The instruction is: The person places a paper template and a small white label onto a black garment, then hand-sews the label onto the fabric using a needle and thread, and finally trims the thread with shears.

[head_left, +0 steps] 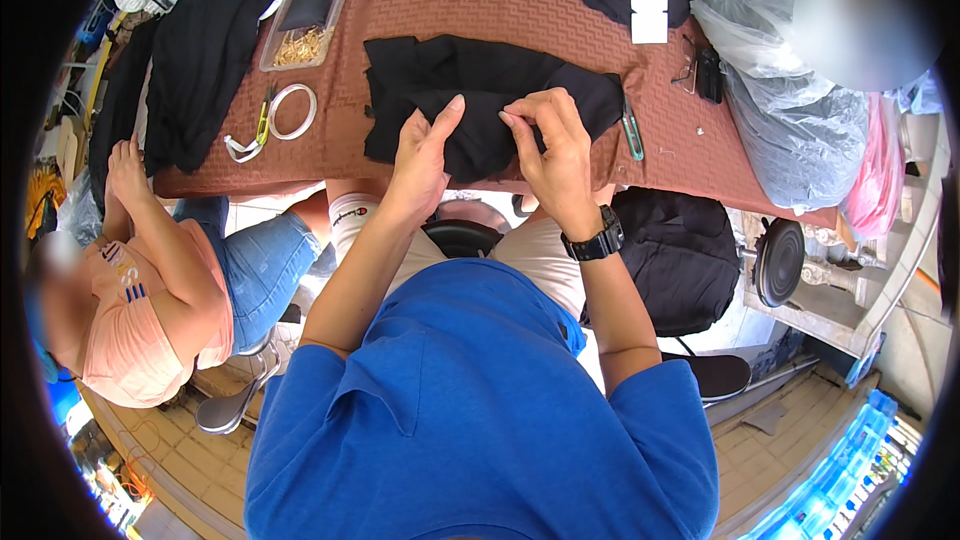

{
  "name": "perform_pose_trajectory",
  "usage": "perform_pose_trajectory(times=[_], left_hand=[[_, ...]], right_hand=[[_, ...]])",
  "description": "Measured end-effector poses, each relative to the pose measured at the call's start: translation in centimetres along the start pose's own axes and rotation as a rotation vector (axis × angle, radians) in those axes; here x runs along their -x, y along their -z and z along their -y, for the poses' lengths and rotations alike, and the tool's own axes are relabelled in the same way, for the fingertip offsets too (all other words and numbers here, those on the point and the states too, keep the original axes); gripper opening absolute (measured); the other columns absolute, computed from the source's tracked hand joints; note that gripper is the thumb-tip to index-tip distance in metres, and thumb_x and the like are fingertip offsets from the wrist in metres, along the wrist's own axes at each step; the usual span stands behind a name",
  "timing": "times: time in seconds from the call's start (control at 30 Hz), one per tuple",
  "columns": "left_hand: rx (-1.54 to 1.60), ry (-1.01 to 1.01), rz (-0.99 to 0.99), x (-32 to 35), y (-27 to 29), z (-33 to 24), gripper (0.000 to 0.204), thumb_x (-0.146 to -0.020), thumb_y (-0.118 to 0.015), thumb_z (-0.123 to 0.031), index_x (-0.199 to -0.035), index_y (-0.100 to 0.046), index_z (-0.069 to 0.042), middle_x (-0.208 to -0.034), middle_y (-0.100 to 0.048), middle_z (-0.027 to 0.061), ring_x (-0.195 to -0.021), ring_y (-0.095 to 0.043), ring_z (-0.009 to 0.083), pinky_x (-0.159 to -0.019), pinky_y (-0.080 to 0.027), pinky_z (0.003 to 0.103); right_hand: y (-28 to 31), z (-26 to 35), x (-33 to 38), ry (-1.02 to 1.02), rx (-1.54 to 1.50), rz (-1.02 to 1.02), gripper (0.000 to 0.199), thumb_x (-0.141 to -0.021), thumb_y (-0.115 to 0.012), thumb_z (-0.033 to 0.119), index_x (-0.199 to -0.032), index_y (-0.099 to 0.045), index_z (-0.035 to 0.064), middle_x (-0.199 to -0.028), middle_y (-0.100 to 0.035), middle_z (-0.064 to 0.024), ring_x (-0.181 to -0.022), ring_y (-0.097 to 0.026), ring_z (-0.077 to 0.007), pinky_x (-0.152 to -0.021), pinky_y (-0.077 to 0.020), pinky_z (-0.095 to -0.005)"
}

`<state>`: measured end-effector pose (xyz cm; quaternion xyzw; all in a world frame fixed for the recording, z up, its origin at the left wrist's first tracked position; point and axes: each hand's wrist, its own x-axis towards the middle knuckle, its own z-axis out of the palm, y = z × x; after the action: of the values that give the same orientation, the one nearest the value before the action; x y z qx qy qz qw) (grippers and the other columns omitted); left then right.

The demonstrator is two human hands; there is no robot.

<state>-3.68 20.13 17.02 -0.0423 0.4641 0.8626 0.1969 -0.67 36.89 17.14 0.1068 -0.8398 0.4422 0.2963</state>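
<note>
In the middle of the frame, the left hand [425, 155] lies flat on the black cloth [470, 100], fingers released. The right hand [555, 155] pinches the cloth edge on the table [520, 15].

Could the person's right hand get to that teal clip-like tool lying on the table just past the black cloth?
Probably yes. The right hand rests on the black cloth, and the teal tool lies close beside it on the brown table cover with nothing between. But its fingers are pinching the cloth.
</note>
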Motion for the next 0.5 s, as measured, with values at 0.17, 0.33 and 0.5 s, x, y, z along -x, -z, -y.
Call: perform_pose_trajectory(times=[0.17, 0.33, 0.5], left_hand=[[-0.016, 0.069, 0.013, 0.0, 0.0, 0.3, 0.035, -0.099, -0.067, -0.025, -0.118, -0.058, 0.003, -0.112, -0.069, 0.0115, -0.101, -0.07, 0.0168, -0.088, -0.058, 0.032], [-0.153, 0.118, -0.175, -0.1, -0.8, 0.6, 0.046, -0.086, -0.083, -0.022, -0.112, -0.058, 0.008, -0.107, -0.068, 0.0129, -0.095, -0.067, 0.0162, -0.082, -0.056, 0.031], [-0.143, 0.044, -0.085, -0.5, -0.8, 1.0, 0.029, -0.086, -0.082, -0.014, -0.102, -0.066, 0.004, -0.099, -0.071, 0.0082, -0.088, -0.068, 0.013, -0.079, -0.055, 0.028]], right_hand=[[-0.1, -0.5, -0.2, 0.1, 0.122, 0.045, 0.01, -0.085, -0.069, 0.0, -0.091, -0.061, 0.0024, -0.091, -0.057, -0.0097, -0.083, -0.057, -0.0305, -0.072, -0.0447, -0.0412], [-0.1, -0.5, -0.1, 0.156, 0.18, 0.113, 0.012, -0.084, -0.069, 0.001, -0.091, -0.06, 0.003, -0.091, -0.055, -0.0083, -0.084, -0.057, -0.0287, -0.071, -0.0436, -0.0394], [0.4, -0.4, -0.4, 0.183, 0.198, 0.134, 0.012, -0.083, -0.069, 0.001, -0.09, -0.059, 0.0038, -0.091, -0.054, -0.008, -0.084, -0.056, -0.0277, -0.071, -0.0429, -0.0387]])
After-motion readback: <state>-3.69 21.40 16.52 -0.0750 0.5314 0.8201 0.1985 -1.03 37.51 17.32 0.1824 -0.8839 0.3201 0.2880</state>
